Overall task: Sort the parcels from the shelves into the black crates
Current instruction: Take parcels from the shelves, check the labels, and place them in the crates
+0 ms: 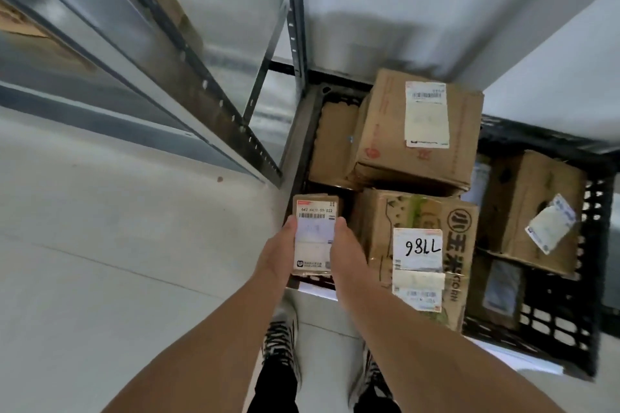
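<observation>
Seen from above, a left hand (pixel 280 253) and a right hand (pixel 349 253) grip a small labelled parcel (pixel 313 238) between them, one on each long side, with the thumbs lying on its top face. The parcel hangs over the near left corner of a black crate (pixel 295 147) packed with cardboard boxes (pixel 379 131). A second black crate (pixel 593 231) lies further right of the right hand, and a metal shelf rack (pixel 201 87) rises beyond the left hand.

both hands, left hand (pixel 280 253) and right hand (pixel 345 250), are gripping a small parcel (pixel 314 235) over the left black crate's (pixel 295 144) near corner.
</observation>
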